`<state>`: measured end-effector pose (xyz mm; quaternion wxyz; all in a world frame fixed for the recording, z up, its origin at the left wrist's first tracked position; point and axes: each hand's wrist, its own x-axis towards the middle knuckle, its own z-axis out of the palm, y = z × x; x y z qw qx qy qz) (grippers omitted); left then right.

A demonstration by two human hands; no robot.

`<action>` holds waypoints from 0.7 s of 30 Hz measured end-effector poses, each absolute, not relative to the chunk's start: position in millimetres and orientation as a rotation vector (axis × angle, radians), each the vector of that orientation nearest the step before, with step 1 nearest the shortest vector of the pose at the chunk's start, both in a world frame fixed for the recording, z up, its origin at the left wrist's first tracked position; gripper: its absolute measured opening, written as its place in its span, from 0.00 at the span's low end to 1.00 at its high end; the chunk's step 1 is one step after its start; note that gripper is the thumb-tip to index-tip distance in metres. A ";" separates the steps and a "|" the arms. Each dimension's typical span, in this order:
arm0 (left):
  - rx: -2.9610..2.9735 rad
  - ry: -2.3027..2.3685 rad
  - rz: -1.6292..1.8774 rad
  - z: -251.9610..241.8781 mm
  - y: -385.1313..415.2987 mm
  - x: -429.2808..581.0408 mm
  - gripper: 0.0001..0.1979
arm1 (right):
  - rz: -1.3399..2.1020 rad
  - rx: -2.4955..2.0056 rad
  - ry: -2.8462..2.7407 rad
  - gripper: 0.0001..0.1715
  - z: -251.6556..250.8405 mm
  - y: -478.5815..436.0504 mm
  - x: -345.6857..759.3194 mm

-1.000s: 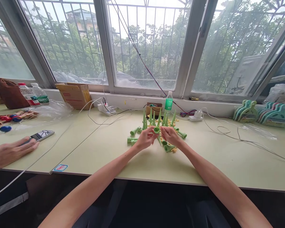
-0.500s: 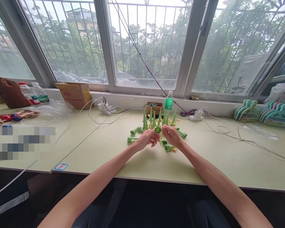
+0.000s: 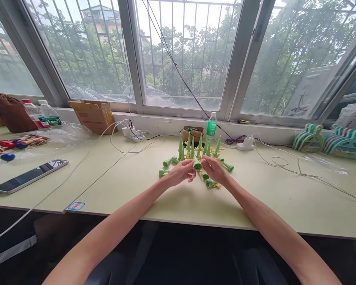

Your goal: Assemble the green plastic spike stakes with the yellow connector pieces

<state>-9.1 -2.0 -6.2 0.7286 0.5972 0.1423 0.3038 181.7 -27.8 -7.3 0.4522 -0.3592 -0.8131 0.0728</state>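
Observation:
My left hand (image 3: 182, 172) is closed around a green plastic watering spike (image 3: 197, 165), its round open end tilted down towards me. Against the right side of that spike, my right hand (image 3: 213, 169) is pinched shut; whatever lies between its fingertips is too small to make out. Behind both hands a cluster of green watering spikes (image 3: 217, 147) stands with points up, with small yellow valves (image 3: 221, 149) among them. Several more green spikes lie on their sides around the hands, one of them a loose spike (image 3: 210, 183) just below my right hand.
A green-labelled bottle (image 3: 211, 125) and a small cardboard box (image 3: 193, 135) stand behind the cluster. At left lie a phone (image 3: 31, 176) and wooden toys (image 3: 20, 144). Power strips (image 3: 245, 145) with cables and teal plastic clips (image 3: 342, 143) are to the right.
The held spike has tipped, so its open end sits slightly lower and more of its body shows. Both hands stay nearly in place.

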 end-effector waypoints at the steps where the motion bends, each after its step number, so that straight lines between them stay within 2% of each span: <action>1: 1.333 0.311 0.672 -6.4 -1.8 -9.4 0.17 | 0.187 -0.891 -2.012 0.23 -7.0 -27.8 181.9; 13: 1.903 0.561 0.997 -16.8 1.7 -5.4 0.19 | 0.273 -1.031 -2.076 0.30 -4.7 -24.5 184.3; 21: 2.261 0.549 1.219 -20.9 -0.6 -5.9 0.14 | 0.389 -1.107 -1.974 0.33 3.4 -29.0 178.5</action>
